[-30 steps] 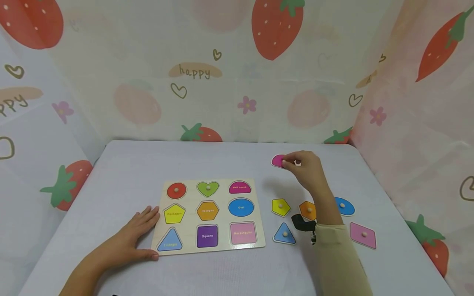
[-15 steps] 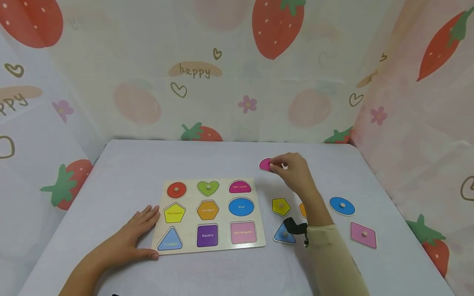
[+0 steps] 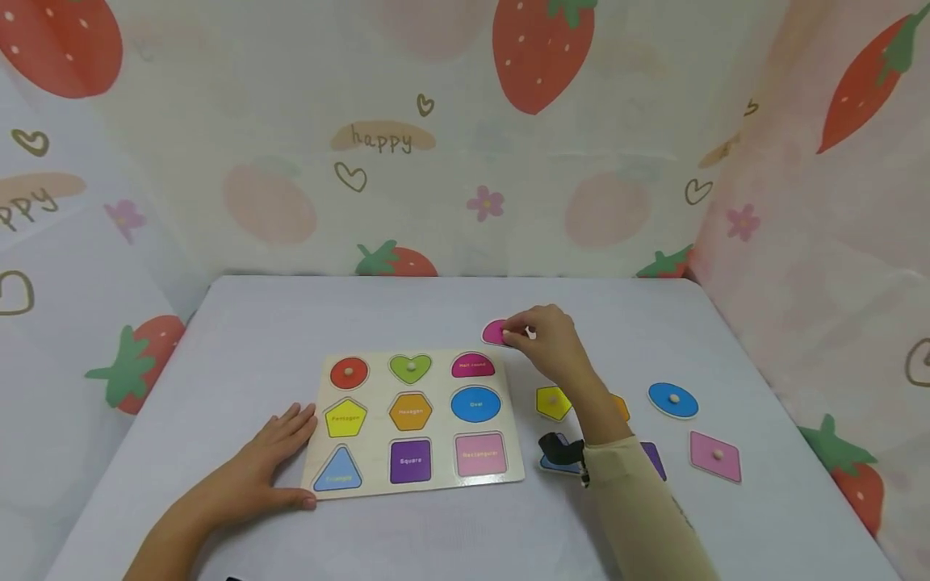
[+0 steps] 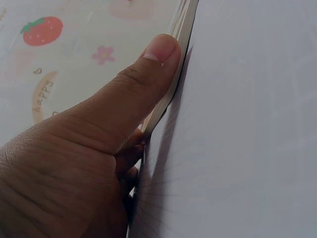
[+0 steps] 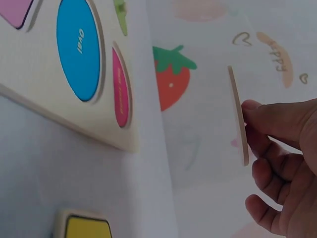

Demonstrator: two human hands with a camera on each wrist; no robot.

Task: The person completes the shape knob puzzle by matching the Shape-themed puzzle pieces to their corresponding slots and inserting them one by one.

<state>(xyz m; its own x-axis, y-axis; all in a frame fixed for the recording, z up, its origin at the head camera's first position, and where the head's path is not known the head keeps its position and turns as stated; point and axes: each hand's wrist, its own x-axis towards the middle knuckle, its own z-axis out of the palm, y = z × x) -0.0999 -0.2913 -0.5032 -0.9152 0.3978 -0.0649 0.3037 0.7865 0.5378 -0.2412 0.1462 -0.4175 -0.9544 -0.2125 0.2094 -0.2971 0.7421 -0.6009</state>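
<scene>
My right hand (image 3: 548, 343) pinches a magenta half-round puzzle piece (image 3: 494, 332) just beyond the board's far right corner. Seen edge-on in the right wrist view, the piece (image 5: 238, 116) hangs above the table between thumb and finger; its knob is hidden. Below it lies the wooden shape puzzle board (image 3: 443, 430), with the half-round slot (image 3: 473, 365) bare. A red circle (image 3: 349, 373) and a green heart (image 3: 411, 369) sit in their slots, knobs up. My left hand (image 3: 254, 464) rests at the board's left edge, fingers straight and thumb (image 4: 161, 52) against the edge.
Right of the board lie a yellow pentagon (image 3: 554, 403), a blue oval (image 3: 672, 399), a pink rectangle (image 3: 715, 457) and a purple piece (image 3: 654, 459). My right forearm partly covers the purple piece, an orange piece (image 3: 620, 406) and a blue triangle (image 3: 558, 466). Strawberry-print cloth walls surround the white table.
My right hand has carried the half-round piece leftward and slightly nearer, from the table's far right toward the board's corner. The left hand keeps its place at the board.
</scene>
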